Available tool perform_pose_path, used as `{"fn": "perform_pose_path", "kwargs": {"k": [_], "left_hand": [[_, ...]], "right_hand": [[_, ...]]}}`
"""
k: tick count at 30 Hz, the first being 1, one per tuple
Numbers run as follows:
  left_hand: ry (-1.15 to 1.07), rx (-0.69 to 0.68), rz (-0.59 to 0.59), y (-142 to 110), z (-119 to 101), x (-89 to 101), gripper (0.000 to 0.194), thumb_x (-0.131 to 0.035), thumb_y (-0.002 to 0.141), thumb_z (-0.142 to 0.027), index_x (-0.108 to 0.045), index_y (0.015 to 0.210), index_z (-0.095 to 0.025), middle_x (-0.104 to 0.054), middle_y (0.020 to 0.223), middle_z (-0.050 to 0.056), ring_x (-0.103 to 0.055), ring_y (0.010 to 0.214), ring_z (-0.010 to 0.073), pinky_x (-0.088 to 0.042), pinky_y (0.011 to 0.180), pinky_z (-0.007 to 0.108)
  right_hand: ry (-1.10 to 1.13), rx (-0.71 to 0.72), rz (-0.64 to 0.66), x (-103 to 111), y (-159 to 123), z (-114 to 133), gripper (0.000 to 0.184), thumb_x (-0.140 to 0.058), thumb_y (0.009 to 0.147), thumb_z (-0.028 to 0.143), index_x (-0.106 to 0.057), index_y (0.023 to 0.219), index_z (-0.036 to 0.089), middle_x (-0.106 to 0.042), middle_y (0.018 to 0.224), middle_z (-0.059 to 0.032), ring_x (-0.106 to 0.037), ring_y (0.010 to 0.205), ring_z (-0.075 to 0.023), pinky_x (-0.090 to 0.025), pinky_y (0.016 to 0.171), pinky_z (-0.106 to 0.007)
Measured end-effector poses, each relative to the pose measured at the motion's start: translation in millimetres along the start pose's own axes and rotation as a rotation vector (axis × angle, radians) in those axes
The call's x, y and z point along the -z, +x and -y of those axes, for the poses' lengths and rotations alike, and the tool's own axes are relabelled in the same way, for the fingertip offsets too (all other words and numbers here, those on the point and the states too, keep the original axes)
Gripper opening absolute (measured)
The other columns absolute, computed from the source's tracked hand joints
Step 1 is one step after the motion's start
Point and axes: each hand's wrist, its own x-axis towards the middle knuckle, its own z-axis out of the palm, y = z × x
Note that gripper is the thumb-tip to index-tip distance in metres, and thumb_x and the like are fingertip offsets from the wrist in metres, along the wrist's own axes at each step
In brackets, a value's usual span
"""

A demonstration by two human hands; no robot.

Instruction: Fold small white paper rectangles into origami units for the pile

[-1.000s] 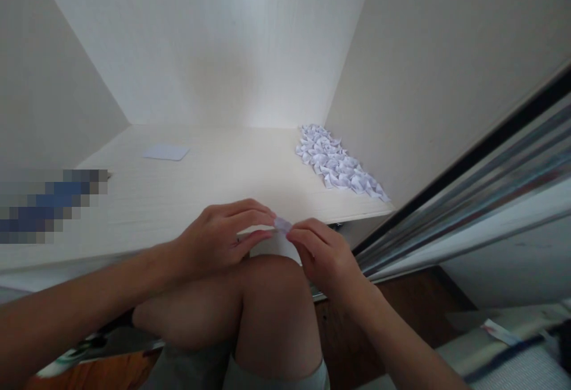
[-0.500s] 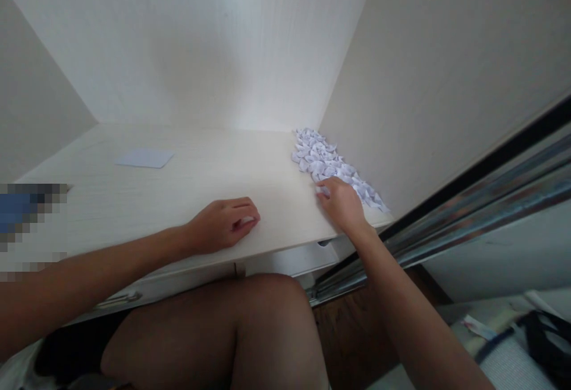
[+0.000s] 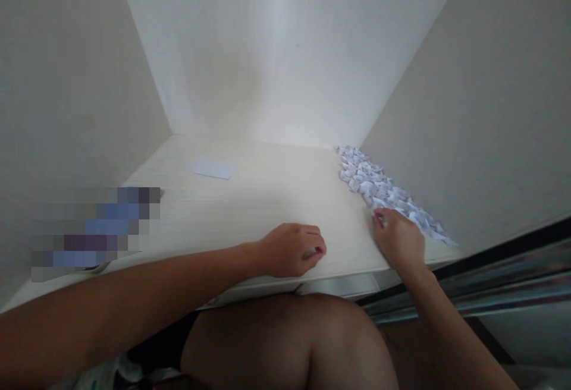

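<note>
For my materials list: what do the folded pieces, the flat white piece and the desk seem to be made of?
Folded pieces: apparently thin matte paper, by their creased, pointed edges. Flat white piece: dull paper or card, I cannot tell which; it lies smooth. Desk: perhaps laminated board, dull, with faint streaks like wood grain.

"How is the desk point(image 3: 276, 194) looking?"
"It's showing a matt, fine wood-like grain."
"And the pile point(image 3: 379, 186)?"
"That's looking like paper, creased and rough. The sheet point(image 3: 212, 170) is looking papery too, but smooth."
"The back panel point(image 3: 277, 12) is giving off a soft sheen."
"And the rails point(image 3: 513, 280) are gleaming like metal."
</note>
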Motion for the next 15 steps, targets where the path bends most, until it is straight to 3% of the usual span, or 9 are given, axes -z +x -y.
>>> {"fn": "perform_pose_path", "kwargs": {"k": [5, 15], "left_hand": [[-0.041, 0.017, -0.036, 4.1, 2.4, 3.3, 0.011, -0.06, 0.092, -0.017, -0.071, 0.092, -0.017, -0.074, 0.091, 0.007, -0.068, 0.082, 0.0185, -0.052, 0.081, 0.029], [-0.031, 0.003, -0.044, 5.3, 8.0, 0.7, 0.008, -0.064, 0.09, -0.016, -0.072, 0.091, -0.015, -0.074, 0.09, 0.007, -0.068, 0.082, 0.0184, -0.051, 0.081, 0.028]], "right_hand": [[-0.116, -0.006, 0.002, 1.6, 6.9, 16.6, 0.026, -0.054, 0.102, 0.027, -0.078, 0.108, 0.018, -0.082, 0.1, -0.0128, -0.077, 0.08, -0.03, -0.042, 0.059, -0.035], [-0.066, 0.061, -0.064, -5.5, 6.4, 20.2, 0.026, -0.059, 0.1, 0.03, -0.077, 0.111, 0.016, -0.077, 0.122, -0.012, -0.075, 0.084, -0.027, -0.045, 0.061, -0.034]]}}
